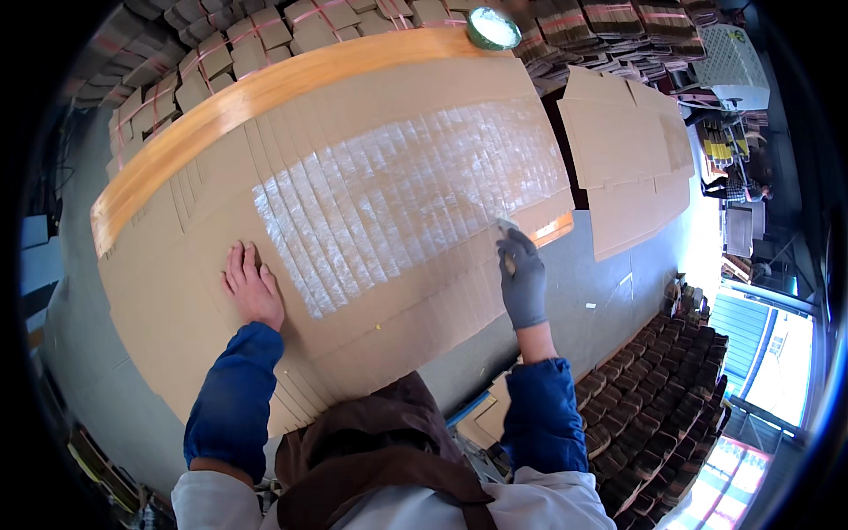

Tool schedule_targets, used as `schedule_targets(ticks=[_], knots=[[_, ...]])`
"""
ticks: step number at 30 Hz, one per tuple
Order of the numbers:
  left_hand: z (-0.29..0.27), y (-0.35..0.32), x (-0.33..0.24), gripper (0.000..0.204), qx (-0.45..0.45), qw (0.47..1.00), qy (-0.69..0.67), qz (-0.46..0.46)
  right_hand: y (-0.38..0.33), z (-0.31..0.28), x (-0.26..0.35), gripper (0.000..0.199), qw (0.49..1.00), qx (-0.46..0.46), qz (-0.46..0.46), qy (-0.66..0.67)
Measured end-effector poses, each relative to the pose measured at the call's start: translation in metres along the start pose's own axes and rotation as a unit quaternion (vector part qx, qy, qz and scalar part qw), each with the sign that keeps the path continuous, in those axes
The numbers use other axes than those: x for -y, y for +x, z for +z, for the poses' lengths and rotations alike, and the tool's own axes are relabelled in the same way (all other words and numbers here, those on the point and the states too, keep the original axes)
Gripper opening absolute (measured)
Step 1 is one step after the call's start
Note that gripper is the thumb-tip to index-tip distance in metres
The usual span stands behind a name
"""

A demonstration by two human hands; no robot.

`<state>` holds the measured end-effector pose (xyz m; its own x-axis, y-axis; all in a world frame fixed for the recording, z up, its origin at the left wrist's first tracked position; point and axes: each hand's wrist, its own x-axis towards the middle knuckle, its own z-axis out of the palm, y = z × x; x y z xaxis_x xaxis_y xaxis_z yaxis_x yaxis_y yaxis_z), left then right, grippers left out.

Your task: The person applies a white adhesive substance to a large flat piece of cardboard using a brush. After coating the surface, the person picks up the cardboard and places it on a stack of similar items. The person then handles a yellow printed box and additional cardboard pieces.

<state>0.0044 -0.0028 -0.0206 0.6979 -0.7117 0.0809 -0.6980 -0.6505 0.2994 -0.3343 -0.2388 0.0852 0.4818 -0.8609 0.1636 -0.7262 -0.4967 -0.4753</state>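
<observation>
A large sheet of brown cardboard [185,291] lies spread over a wooden table [291,79] in front of me. A wide patch of whitish, wet-looking coating [389,194] covers its middle and right part, streaked across the slots. My left hand [253,283], bare, rests on the cardboard just left of the coating, fingers stretched out. At the coating's near right corner, my right hand [523,278], in a grey glove, is closed around a brush [506,224]. The brush's pale head touches the sheet; its handle is mostly hidden by the fingers.
A green bowl of white paste [494,29] stands at the table's far right end. Beyond are strapped cardboard bundles [256,31]. Another flattened cardboard sheet [627,150] lies to the right. Rows of stacked brown pieces [654,389] fill the lower right. A person [742,190] is far right.
</observation>
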Motion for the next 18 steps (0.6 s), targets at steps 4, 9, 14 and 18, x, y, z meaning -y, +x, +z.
schedule_targets(ticks=[4, 9, 14, 18], knots=[[-0.001, 0.002, -0.001, 0.045, 0.0, 1.0, 0.004, 0.008, -0.008, -0.008, 0.004, 0.025, 0.988, 0.129, -0.07, -0.046], [0.0, 0.002, -0.004, 0.044, -0.004, 1.0, 0.0, 0.014, 0.007, -0.018, -0.029, 0.025, 0.995, 0.052, -0.025, -0.085], [0.0, 0.003, -0.004, 0.044, -0.014, 1.0, -0.006, 0.025, -0.002, 0.001, -0.018, 0.025, 0.983, 0.137, -0.1, -0.07], [0.0, 0.002, -0.003, 0.044, -0.025, 0.999, -0.012, 0.03, 0.021, -0.016, -0.039, 0.024, 0.99, 0.084, -0.064, -0.092]])
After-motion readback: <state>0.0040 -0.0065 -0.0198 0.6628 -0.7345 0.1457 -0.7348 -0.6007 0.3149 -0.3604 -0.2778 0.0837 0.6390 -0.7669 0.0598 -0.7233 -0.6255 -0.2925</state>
